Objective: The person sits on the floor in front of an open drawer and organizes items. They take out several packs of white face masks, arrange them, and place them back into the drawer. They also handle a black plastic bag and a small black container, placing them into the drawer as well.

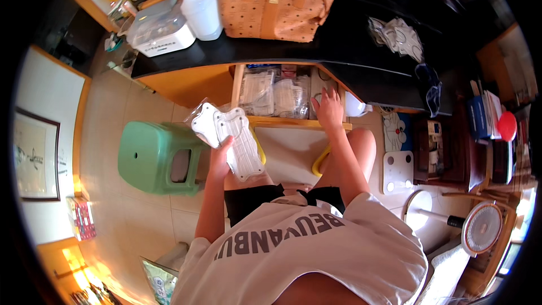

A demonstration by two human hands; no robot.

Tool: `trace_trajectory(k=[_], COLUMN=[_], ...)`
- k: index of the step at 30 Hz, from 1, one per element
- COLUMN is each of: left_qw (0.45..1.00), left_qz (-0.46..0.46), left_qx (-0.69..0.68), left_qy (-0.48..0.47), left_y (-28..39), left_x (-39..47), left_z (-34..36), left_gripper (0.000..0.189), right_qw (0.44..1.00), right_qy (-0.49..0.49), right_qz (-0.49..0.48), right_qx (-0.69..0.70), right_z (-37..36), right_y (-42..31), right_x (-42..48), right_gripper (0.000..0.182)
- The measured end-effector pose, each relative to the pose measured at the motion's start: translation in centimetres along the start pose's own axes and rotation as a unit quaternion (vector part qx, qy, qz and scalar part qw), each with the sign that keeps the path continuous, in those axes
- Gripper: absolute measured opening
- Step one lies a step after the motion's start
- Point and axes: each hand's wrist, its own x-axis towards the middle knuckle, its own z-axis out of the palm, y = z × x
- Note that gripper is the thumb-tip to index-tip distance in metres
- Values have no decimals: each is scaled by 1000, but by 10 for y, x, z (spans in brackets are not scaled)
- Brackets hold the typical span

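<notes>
My left hand (pixel 219 161) grips a few flat white pads (pixel 241 144) with scalloped outlines and small dark dots at their ends. Clear plastic film wraps them, and my thumb lies over their near side. Ahead of me a wooden drawer (pixel 292 123) is pulled out from under the black countertop. Its left part holds white plastic-wrapped packets (pixel 257 93), with more wrapped white pieces (pixel 292 96) beside them. Over the drawer's narrower right compartment, my right hand (pixel 330 108) reaches palm down, fingers spread. Nothing shows in its grasp; its fingertips lie near a dark looped cord (pixel 324 75).
On the black countertop (pixel 338 51) stand a tan handbag (pixel 275 6), a white jug (pixel 203 10) and a lidded plastic box (pixel 163 36). Crumpled plastic packaging (pixel 400 38) lies farther right. A green stool (pixel 148 156) is left of me; a fan (pixel 482 228) stands at right.
</notes>
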Motion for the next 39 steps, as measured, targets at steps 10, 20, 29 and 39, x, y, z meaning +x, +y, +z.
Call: trace_trajectory(k=[10, 20, 29, 39], left_qw=[999, 997, 999, 999], left_qz=[33, 68, 51, 43], left_qx=[15, 37, 19, 26], left_qy=[20, -7, -6, -5], left_y=[2, -4, -6, -3], left_x=[-4, 4, 5, 3], left_z=[6, 8, -5, -1], left_gripper=[55, 51, 52, 52], right_qw=[806, 812, 956, 979], right_qy=[-175, 48, -23, -154], right_qz=[45, 133, -235, -119], right_qx=[564, 566, 173, 53], right_z=[-7, 17, -36, 0], right_y=[-173, -111, 27, 30], right_x=[-82, -51, 16, 1], right_gripper=[48, 17, 24, 28])
